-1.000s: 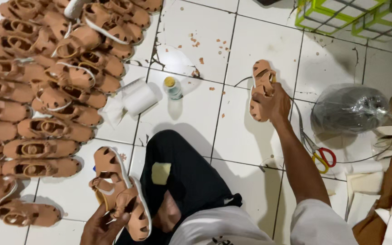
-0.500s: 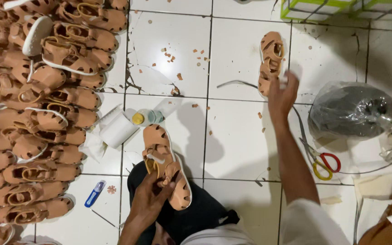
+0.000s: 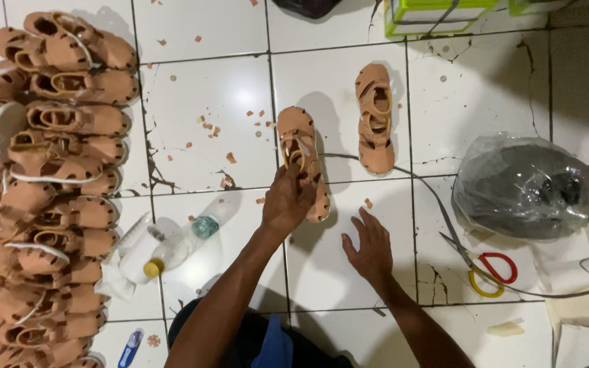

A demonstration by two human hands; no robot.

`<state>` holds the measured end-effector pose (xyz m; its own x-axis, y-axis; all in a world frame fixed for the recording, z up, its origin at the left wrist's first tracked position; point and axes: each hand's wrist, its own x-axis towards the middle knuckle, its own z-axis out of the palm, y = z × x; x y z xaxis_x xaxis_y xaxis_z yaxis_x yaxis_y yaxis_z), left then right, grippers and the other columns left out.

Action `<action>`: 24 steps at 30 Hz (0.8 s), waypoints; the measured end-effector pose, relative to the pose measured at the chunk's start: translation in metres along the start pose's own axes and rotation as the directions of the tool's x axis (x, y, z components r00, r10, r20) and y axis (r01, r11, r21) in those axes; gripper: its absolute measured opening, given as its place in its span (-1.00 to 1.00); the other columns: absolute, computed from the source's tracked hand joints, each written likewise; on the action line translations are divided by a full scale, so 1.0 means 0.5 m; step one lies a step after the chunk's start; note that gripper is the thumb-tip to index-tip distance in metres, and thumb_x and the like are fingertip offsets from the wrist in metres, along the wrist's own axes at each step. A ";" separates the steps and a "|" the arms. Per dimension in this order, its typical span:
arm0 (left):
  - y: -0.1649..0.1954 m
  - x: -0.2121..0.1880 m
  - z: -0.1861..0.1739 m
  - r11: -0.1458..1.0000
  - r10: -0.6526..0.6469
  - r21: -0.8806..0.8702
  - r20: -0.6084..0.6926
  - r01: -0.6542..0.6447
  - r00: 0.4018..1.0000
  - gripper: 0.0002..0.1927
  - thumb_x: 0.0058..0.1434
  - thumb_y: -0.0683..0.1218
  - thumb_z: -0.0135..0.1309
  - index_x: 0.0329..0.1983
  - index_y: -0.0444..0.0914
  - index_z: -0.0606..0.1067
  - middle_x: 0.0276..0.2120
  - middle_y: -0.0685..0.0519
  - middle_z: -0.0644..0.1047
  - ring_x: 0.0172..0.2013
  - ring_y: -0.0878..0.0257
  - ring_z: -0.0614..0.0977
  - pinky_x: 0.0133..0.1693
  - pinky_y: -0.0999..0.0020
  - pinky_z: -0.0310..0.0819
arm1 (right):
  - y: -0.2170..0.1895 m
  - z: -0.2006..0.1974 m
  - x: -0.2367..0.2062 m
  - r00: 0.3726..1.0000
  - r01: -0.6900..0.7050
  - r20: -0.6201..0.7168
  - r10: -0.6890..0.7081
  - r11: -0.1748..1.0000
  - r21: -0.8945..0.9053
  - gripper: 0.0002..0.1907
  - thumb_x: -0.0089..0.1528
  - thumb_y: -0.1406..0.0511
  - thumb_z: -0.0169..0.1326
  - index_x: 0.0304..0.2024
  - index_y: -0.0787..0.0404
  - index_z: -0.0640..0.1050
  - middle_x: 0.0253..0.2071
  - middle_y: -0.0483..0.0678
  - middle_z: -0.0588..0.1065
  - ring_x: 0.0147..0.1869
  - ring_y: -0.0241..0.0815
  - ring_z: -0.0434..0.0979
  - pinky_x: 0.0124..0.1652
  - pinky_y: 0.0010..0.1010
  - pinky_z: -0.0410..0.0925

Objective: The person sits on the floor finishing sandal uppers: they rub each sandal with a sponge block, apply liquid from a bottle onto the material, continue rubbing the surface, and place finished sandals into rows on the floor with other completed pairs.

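My left hand (image 3: 286,201) grips a tan strapped sandal (image 3: 302,153) and holds it down on the white tiled floor (image 3: 199,95), toe pointing away from me. A second matching sandal (image 3: 375,117) lies flat on the floor just to its right, untouched. My right hand (image 3: 369,247) hovers open over the tiles, fingers spread, a little below and between the two sandals, holding nothing.
A big heap of tan sandals (image 3: 42,191) fills the left side. Near it lie two plastic bottles (image 3: 178,245), white cloth, and a blue cutter (image 3: 129,347). Scissors with red and yellow handles (image 3: 489,272) and a clear bag over a dark object (image 3: 526,184) sit right. A green crate (image 3: 438,13) stands far.
My left hand carried its sandal from my lap forward and set it on the floor beside the other. My right hand let go of the far sandal and drew back, open.
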<state>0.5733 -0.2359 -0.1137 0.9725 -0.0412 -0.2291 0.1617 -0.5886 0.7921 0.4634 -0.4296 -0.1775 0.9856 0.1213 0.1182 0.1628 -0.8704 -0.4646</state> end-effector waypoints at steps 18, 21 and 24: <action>0.057 0.185 0.129 0.915 0.311 0.219 0.154 -0.339 0.938 -0.32 0.26 -0.01 0.09 0.36 -0.35 0.16 0.38 -0.42 0.10 0.10 -0.31 0.49 0.07 -0.11 0.45 | 0.047 0.037 -0.020 0.999 -0.043 0.027 0.044 0.999 -0.023 -0.49 0.15 0.17 0.20 0.12 0.21 0.50 0.37 0.04 0.31 0.38 0.00 0.31 0.22 -0.11 0.24; 0.044 0.122 0.104 0.695 0.666 0.274 0.103 -0.664 0.739 -0.12 0.31 0.09 0.05 0.44 -0.53 -0.03 0.43 -0.42 0.05 0.40 -0.24 0.29 0.37 -0.16 0.15 | 0.042 0.037 -0.018 0.997 -0.056 0.046 0.055 0.998 0.018 -0.48 0.14 0.16 0.23 0.10 0.21 0.50 0.36 0.10 0.33 0.39 0.07 0.32 0.22 -0.05 0.24; 0.035 -0.056 0.044 0.955 0.291 -0.008 0.219 -0.296 0.931 -0.15 0.29 0.00 0.07 0.52 -0.42 0.01 0.47 -0.34 0.13 0.44 -0.17 0.20 0.37 0.12 0.12 | 0.027 0.041 -0.018 1.000 -0.014 -0.016 0.015 0.998 0.058 -0.46 0.17 0.19 0.20 0.16 0.27 0.48 0.37 0.15 0.35 0.43 0.15 0.32 0.31 0.01 0.24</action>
<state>0.5451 -0.2627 -0.1060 0.9163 -0.3861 -0.1067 -0.1326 -0.5437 0.8288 0.4575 -0.4326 -0.2027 0.9871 0.1005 0.1247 0.1511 -0.8429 -0.5164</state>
